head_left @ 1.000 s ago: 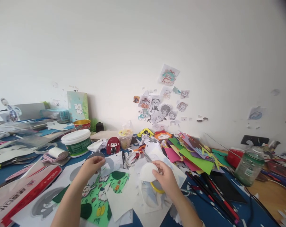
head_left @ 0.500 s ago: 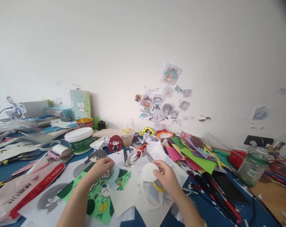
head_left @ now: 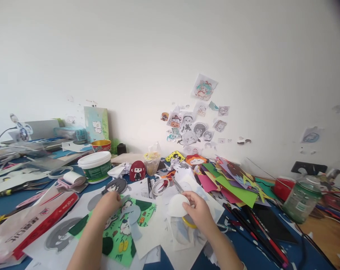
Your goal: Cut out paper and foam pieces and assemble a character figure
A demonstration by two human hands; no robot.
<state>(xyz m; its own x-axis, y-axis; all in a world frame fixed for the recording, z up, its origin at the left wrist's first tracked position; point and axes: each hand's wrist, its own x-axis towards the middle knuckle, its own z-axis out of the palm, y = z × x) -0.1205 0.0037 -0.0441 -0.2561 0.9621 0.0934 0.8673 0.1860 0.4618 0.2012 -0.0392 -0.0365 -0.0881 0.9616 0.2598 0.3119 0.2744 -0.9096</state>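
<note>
My right hand [head_left: 196,208] pinches a white rounded paper piece [head_left: 177,205], thumb on top. Under that hand, part of a yellow ring [head_left: 190,224] shows among white paper scraps. My left hand [head_left: 109,206] is over the upper left of a green colored drawing [head_left: 122,234], its fingers curled together; what they hold, if anything, is hidden. Just beyond it lies a dark-haired paper cutout [head_left: 115,185]. A pale grey-blue paper piece [head_left: 134,221] rests on the drawing, to the right of my left hand.
Scissors [head_left: 177,185] and a tape roll [head_left: 160,186] lie beyond my hands. A white-lidded tub [head_left: 95,167] stands left, colored paper sheets [head_left: 231,180] right. Pens [head_left: 264,232] and a glass jar [head_left: 301,198] are farther right. A plastic bag [head_left: 35,225] lies at the left.
My left hand has moved left and slightly down, away from the grey-blue paper piece, which now shows fully on the green drawing. My right hand stays on the white paper piece.
</note>
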